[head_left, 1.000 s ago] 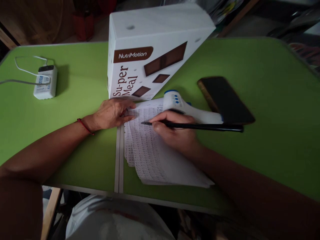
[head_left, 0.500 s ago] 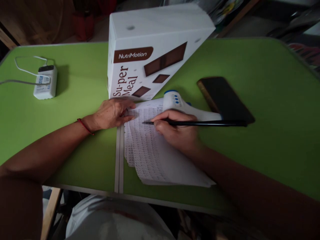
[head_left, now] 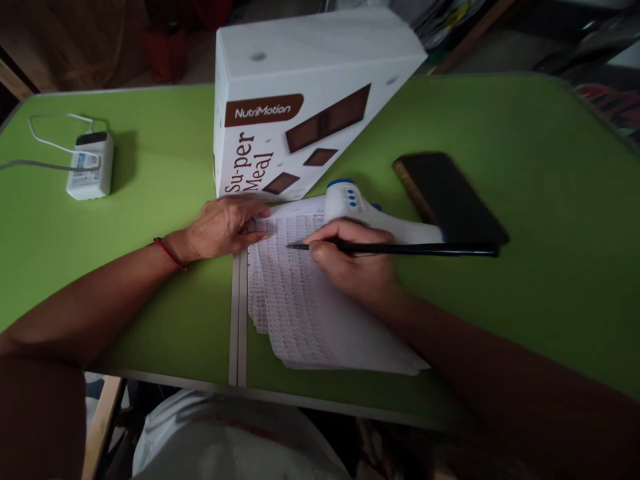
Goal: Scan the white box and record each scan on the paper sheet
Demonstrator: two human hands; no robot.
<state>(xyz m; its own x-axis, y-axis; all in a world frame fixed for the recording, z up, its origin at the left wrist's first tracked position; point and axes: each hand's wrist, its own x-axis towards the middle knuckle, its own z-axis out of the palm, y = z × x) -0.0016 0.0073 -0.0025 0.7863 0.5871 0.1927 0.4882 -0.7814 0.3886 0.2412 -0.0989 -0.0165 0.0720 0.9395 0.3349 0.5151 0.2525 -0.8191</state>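
Observation:
In my right hand [head_left: 357, 263], closed in a writing grip, is a long black pen [head_left: 425, 249]. Its tip points left, over the handwritten lines on a stack of paper sheets [head_left: 300, 320]; whether it touches the page I cannot tell. My left hand [head_left: 227, 223] lies at the upper left edge of the sheets, thumb apart from the fingers, with the thumb on the paper. A white handheld device with blue buttons [head_left: 345, 200], shaped like an infrared thermometer, lies at the top of the paper, partly hidden behind my right hand.
A white NutriMotion box [head_left: 265, 147] stands upright just beyond the sheets. To the right lies a dark phone [head_left: 450, 193]. A white charger [head_left: 93, 170] with a cable sits at the left of the green table [head_left: 165, 147]. A seam runs down the table beside the paper.
The pen has tilted very slightly in my right hand, its back end a little lower. My left hand keeps its place on the paper, and the view has shifted a touch.

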